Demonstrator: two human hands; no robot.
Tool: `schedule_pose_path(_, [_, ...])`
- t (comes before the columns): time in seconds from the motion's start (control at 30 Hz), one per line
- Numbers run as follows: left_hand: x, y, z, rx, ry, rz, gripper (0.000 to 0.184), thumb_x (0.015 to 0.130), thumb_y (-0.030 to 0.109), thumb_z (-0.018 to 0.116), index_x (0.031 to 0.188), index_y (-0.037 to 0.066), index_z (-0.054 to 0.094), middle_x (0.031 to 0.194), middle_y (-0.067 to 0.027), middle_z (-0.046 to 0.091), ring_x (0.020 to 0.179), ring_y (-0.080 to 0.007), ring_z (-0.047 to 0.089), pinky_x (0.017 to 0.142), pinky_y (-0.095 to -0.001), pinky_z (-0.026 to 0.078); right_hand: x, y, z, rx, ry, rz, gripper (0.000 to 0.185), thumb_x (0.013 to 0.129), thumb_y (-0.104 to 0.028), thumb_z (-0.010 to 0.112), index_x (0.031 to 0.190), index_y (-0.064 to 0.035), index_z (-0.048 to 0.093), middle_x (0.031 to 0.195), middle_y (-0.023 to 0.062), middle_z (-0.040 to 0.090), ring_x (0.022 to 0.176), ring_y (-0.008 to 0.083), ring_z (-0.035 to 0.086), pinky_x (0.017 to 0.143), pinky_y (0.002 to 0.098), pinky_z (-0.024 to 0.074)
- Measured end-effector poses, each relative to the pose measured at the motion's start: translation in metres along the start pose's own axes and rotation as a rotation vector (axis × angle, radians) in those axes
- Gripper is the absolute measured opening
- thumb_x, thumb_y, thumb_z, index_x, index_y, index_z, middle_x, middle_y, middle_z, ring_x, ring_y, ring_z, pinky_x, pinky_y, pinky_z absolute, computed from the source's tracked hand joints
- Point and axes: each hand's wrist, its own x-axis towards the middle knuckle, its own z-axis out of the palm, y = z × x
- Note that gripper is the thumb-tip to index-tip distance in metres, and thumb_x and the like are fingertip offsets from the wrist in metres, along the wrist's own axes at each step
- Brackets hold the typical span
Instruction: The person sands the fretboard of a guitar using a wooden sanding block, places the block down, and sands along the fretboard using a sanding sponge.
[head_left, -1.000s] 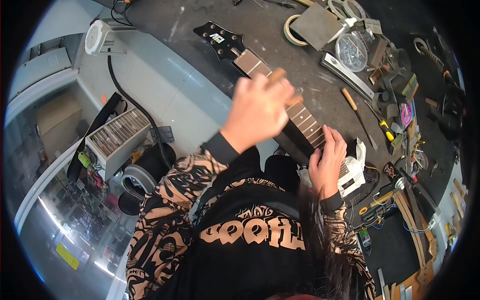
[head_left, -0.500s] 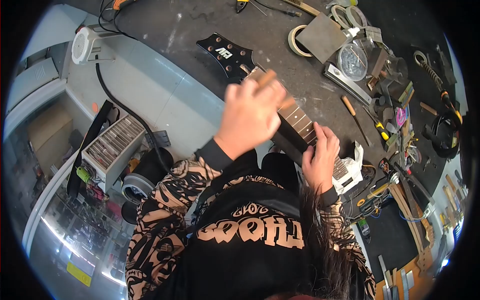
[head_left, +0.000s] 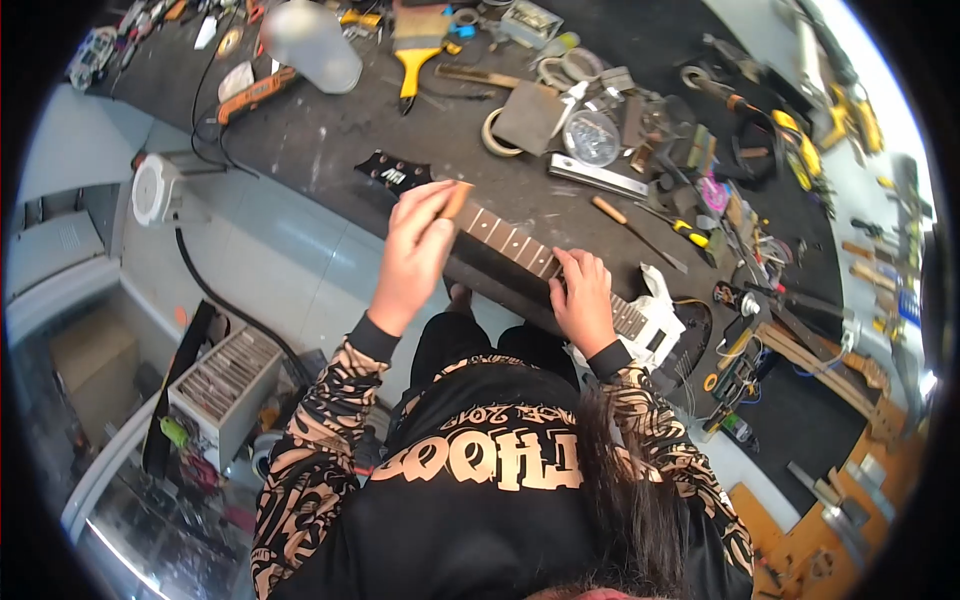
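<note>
A guitar neck [head_left: 512,243] with a dark fretboard and pale fret lines lies slantwise across the bench edge. Its black headstock [head_left: 392,171] points to the upper left. My left hand [head_left: 412,250] pinches a small orange-brown block [head_left: 457,200] over the headstock end of the fretboard; whether the block touches the wood I cannot tell. Lower down the neck, my right hand [head_left: 586,297] has its fingers across the fretboard and its thumb at the near edge, gripping it. White wrapping [head_left: 655,318] surrounds the neck's lower end, beyond my right hand.
On the dark bench [head_left: 330,150] lie a chisel-like tool with a wooden handle [head_left: 610,210], a metal bar [head_left: 597,177], a tape roll [head_left: 492,135] and a yellow-handled brush [head_left: 412,70]. Tools crowd the right side. A box of slats [head_left: 228,372] stands below left.
The view has shifted, showing more of the bench. My left hand, smeared by motion before, now shows clearly with the block nearer the headstock. My right hand keeps its hold on the neck.
</note>
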Motion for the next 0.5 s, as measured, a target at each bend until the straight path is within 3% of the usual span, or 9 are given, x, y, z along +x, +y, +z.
schedule_pose_path(0.07, [0.001,0.023,-0.003,-0.193,0.008,-0.082,0.044,0.114,0.012,0.059,0.15,-0.012,0.07,0.158,-0.0166,0.068,0.153,-0.0308,0.06,0.132,-0.0439,0.043,-0.017,0.02,-0.004,-0.011,0.017,0.018,0.056,0.098,-0.008,0.082,0.152,-0.0056,0.07,0.139,0.0146,0.068,0.13,0.038,0.064,0.112,0.0537,0.0499])
schedule_pose_path(0.1, [0.0,0.024,-0.003,-0.19,-0.011,-0.096,0.05,0.118,0.019,0.054,0.158,-0.01,0.063,0.159,-0.0149,0.066,0.148,-0.0284,0.065,0.127,-0.0437,0.049,-0.026,0.027,-0.007,-0.018,0.035,0.023,0.053,0.097,-0.008,0.083,0.149,-0.0056,0.071,0.138,0.0144,0.068,0.129,0.0378,0.064,0.111,0.0535,0.0505])
schedule_pose_path(0.2, [-0.008,0.05,0.014,-0.668,-0.072,-0.418,0.056,0.121,0.028,0.049,0.164,-0.006,0.059,0.166,-0.0177,0.063,0.145,-0.0334,0.07,0.122,-0.0475,0.057,-0.054,0.051,-0.014,-0.011,0.071,0.045,0.053,0.096,-0.007,0.083,0.148,-0.0054,0.071,0.137,0.0146,0.068,0.129,0.0381,0.064,0.112,0.0533,0.0508])
schedule_pose_path(0.23, [-0.011,0.048,0.023,-0.713,-0.1,-0.418,0.061,0.122,0.036,0.046,0.167,-0.003,0.055,0.168,-0.0203,0.063,0.139,-0.0358,0.074,0.114,-0.0519,0.064,-0.062,0.059,-0.016,-0.02,0.085,0.046,0.053,0.095,-0.007,0.084,0.147,-0.0054,0.071,0.136,0.0145,0.067,0.129,0.0381,0.064,0.112,0.053,0.051])
schedule_pose_path(0.33, [-0.024,0.055,0.047,-1.014,-0.25,-0.564,0.067,0.124,0.044,0.041,0.17,-0.003,0.053,0.171,-0.024,0.061,0.141,-0.0396,0.074,0.117,-0.0525,0.063,-0.086,0.081,-0.018,-0.012,0.118,0.078,0.054,0.095,-0.007,0.084,0.147,-0.0055,0.071,0.136,0.0144,0.067,0.13,0.0382,0.063,0.112,0.0528,0.0509])
schedule_pose_path(0.37, [-0.029,0.058,0.056,-1.032,-0.312,-0.597,0.075,0.124,0.052,0.039,0.175,-0.002,0.049,0.174,-0.0273,0.058,0.145,-0.0435,0.071,0.119,-0.0551,0.061,-0.094,0.089,-0.018,-0.015,0.127,0.086,0.053,0.094,-0.008,0.085,0.146,-0.0057,0.072,0.136,0.0141,0.067,0.131,0.038,0.063,0.112,0.0532,0.0507])
schedule_pose_path(0.5, [-0.047,0.08,0.1,-1.221,-0.387,-0.631,0.087,0.122,0.066,0.041,0.181,0.001,0.043,0.178,-0.0277,0.054,0.151,-0.0469,0.066,0.121,-0.0596,0.06,-0.122,0.119,-0.018,-0.008,0.18,0.109,0.052,0.095,-0.011,0.084,0.145,-0.0066,0.072,0.136,0.0139,0.067,0.131,0.0375,0.064,0.113,0.0542,0.0503])
